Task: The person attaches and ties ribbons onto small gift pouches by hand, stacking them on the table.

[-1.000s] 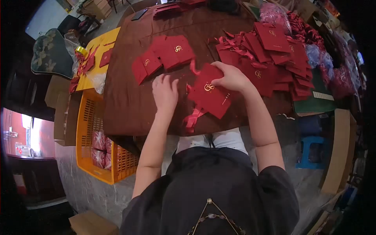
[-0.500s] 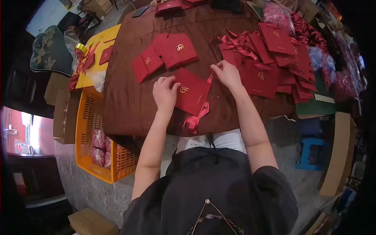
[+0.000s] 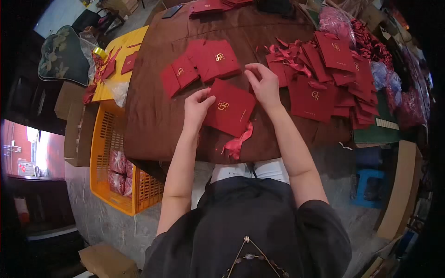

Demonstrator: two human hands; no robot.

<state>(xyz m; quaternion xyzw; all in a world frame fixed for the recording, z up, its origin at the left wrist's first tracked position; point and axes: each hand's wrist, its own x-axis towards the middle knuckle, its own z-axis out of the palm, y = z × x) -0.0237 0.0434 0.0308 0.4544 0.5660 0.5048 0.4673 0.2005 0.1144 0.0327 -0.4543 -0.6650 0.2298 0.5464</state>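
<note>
My left hand [image 3: 197,107] pinches the left edge of a red bag [image 3: 232,109] with a gold logo, near the front of the brown-covered table [image 3: 153,120]. A red ribbon [image 3: 238,141] hangs from the bag's lower edge. Above and right of the bag is my right hand [image 3: 264,85], its thumb and fingers apart with nothing visible between them. Two small stacks of red bags, one at the left [image 3: 180,74] and one beside it [image 3: 215,58], lie beyond. A large pile of red bags with ribbons [image 3: 315,95] spreads to the right.
A yellow surface [image 3: 111,85] with red ribbons adjoins the table's left side. Below it stands an orange crate [image 3: 134,194] holding wrapped red packs. More red bags [image 3: 206,7] and a phone [image 3: 172,11] lie at the far edge. A blue stool [image 3: 368,187] stands lower right.
The bag has straightened out under my left hand. My right hand has let go of the ribbon at the bag's right side and moved up, its fingers opening. The view has shifted slightly.
</note>
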